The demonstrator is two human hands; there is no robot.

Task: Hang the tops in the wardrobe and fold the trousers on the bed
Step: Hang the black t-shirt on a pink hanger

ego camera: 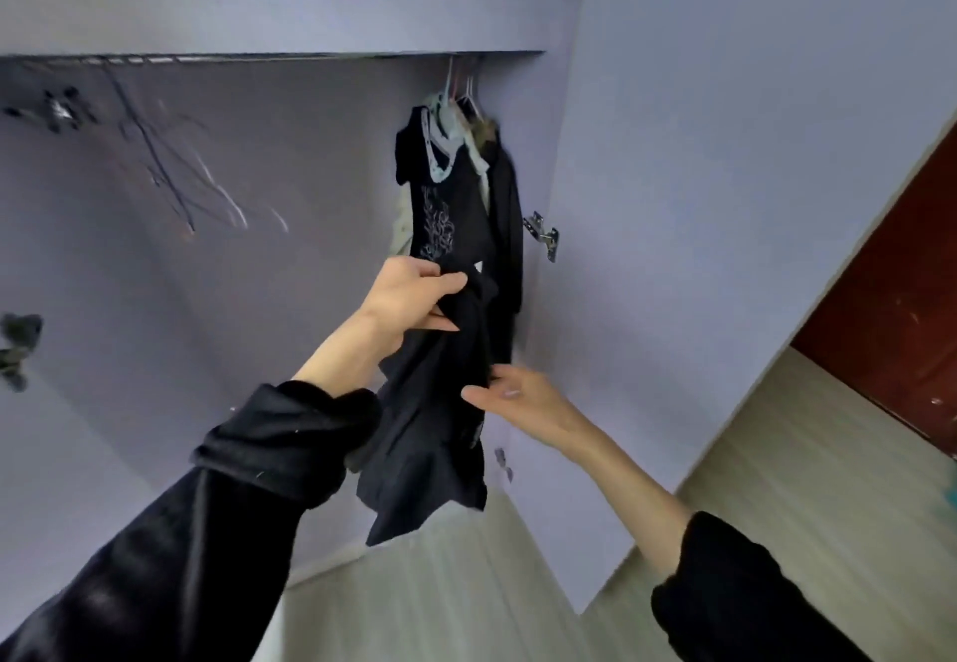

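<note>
A black top (448, 216) with pale embroidery hangs on a light hanger (444, 107) from the wardrobe rail (207, 59), at the rail's right end. Its lower part (430, 444) is bunched and drapes down. My left hand (409, 299) grips the bunched black fabric at mid height. My right hand (512, 394) reaches in from the right, lower down, and its fingertips touch the fabric's edge; whether they pinch it I cannot tell. Other dark and pale garments (505, 205) hang behind the top.
Several empty wire hangers (171, 164) hang blurred at the rail's left. The open wardrobe door (699, 195) stands on the right with a metal hinge (544, 236). Pale wooden floor (777, 480) and a dark red door (890, 309) lie beyond.
</note>
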